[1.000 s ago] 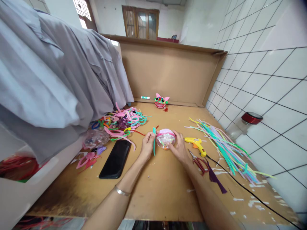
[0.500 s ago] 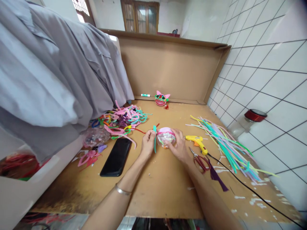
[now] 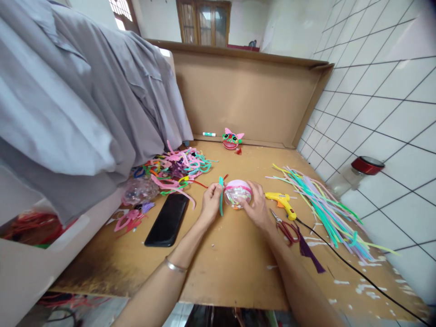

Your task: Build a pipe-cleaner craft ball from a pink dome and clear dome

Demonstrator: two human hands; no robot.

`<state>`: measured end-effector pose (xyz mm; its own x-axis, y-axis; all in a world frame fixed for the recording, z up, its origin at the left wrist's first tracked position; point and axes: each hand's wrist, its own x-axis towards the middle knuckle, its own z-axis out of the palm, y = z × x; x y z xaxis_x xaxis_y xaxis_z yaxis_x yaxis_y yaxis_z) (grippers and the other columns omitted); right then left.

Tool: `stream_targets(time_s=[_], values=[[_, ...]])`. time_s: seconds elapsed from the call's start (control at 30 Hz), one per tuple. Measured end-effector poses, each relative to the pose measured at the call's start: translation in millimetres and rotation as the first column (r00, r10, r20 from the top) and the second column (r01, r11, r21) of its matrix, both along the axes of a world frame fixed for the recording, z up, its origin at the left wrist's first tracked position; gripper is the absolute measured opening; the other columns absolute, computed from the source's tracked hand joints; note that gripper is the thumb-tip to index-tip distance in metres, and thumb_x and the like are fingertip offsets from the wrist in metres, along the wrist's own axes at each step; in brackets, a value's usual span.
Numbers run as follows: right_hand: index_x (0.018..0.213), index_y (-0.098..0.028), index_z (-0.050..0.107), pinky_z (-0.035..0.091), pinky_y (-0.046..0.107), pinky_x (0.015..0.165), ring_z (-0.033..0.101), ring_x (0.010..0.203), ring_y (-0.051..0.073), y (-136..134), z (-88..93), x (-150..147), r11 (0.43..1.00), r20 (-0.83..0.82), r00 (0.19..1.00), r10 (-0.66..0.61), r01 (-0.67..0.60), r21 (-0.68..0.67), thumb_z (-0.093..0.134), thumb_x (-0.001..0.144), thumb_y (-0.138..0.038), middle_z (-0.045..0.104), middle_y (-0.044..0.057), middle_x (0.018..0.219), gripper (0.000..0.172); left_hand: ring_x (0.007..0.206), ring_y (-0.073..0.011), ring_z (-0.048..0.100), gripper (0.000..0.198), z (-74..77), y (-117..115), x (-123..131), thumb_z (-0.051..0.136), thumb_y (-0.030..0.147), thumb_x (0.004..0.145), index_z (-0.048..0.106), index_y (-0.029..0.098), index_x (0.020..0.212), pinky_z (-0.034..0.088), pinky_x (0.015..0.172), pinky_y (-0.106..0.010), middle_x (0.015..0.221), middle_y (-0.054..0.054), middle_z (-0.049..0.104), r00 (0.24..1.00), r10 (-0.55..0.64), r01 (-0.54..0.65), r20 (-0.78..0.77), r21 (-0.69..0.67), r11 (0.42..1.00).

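My left hand pinches a short teal pipe cleaner, held upright just left of a clear plastic ball. My right hand grips that ball from its right side, thumb in front and fingers behind. The ball has a pale pink top and a bright pink band, with colourful bits showing through below. A red pipe cleaner lies behind my left hand. To the right of my right hand lie a yellow glue gun and red-handled scissors.
Loose pipe cleaners are heaped at the left, above a black phone. Long pipe cleaners lie bundled at the right, near a red-lidded jar. A decorated animal head and a glue stick sit by the cardboard wall.
The whole view has shifted slightly. My right fingers have eased a little toward the ball's right edge, showing more of its front. The left hand keeps its pinch.
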<state>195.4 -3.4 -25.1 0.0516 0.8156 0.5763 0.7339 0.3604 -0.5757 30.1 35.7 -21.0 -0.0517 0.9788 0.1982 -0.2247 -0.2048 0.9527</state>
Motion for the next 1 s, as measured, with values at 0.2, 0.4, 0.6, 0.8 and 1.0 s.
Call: stream_targets(time_s=[0.2, 0.4, 0.6, 0.8, 1.0], values=[[0.132, -0.019, 0.047, 0.04, 0.047, 0.104, 0.049, 0.123, 0.028, -0.5, -0.5, 0.5, 1.0, 0.004, 1.0, 0.005, -0.005, -0.012, 0.055, 0.085, -0.048, 0.051, 0.014, 0.128, 0.056, 0.076, -0.018, 0.06, 0.042, -1.7, 0.8, 0.0, 0.066, 0.058, 0.073, 0.066, 0.016, 0.078, 0.046, 0.075, -0.029, 0.08, -0.005, 0.069, 1.0, 0.002, -0.002, 0.016, -0.015, 1.0], [0.131, -0.019, 0.048, 0.04, 0.048, 0.104, 0.049, 0.122, 0.028, -0.1, -2.4, 0.7, 1.0, 0.004, 1.0, 0.009, -0.008, -0.024, 0.054, 0.085, -0.048, 0.052, 0.014, 0.127, 0.055, 0.076, -0.0177, 0.061, 0.043, -2.0, 0.6, 0.4, 0.064, 0.059, 0.074, 0.066, 0.016, 0.078, 0.046, 0.076, -0.029, 0.079, -0.005, 0.069, 1.0, 0.002, -0.002, 0.003, 0.004, 1.0], [0.129, -0.02, 0.049, 0.041, 0.047, 0.103, 0.051, 0.121, 0.028, -0.8, -1.5, 0.6, 0.999, 0.0, 1.0, 0.019, -0.019, -0.038, 0.055, 0.085, -0.048, 0.053, 0.013, 0.126, 0.053, 0.078, -0.0188, 0.063, 0.044, 1.5, -1.4, 1.2, 0.065, 0.059, 0.074, 0.065, 0.015, 0.074, 0.047, 0.077, -0.03, 0.082, -0.007, 0.071, 1.0, 0.003, -0.003, 0.018, 0.02, 1.0], [0.13, -0.02, 0.049, 0.041, 0.046, 0.103, 0.051, 0.122, 0.028, -0.3, -1.9, 0.1, 0.999, 0.024, 1.0, 0.01, -0.01, -0.033, 0.059, 0.082, -0.049, 0.053, 0.013, 0.126, 0.056, 0.076, -0.0184, 0.061, 0.047, 1.8, -2.2, 1.3, 0.065, 0.061, 0.072, 0.066, 0.015, 0.077, 0.046, 0.076, -0.029, 0.081, -0.008, 0.071, 1.0, 0.002, -0.002, 0.017, 0.012, 1.0], [0.13, -0.019, 0.049, 0.04, 0.047, 0.104, 0.051, 0.122, 0.029, -0.8, -0.6, 0.1, 0.999, 0.017, 1.0, 0.019, -0.018, -0.027, 0.06, 0.081, -0.049, 0.053, 0.014, 0.126, 0.058, 0.077, -0.019, 0.062, 0.048, 1.5, -2.5, 1.6, 0.066, 0.063, 0.07, 0.066, 0.015, 0.077, 0.046, 0.077, -0.031, 0.081, -0.007, 0.07, 1.0, -0.005, 0.005, 0.021, 0.006, 1.0]])
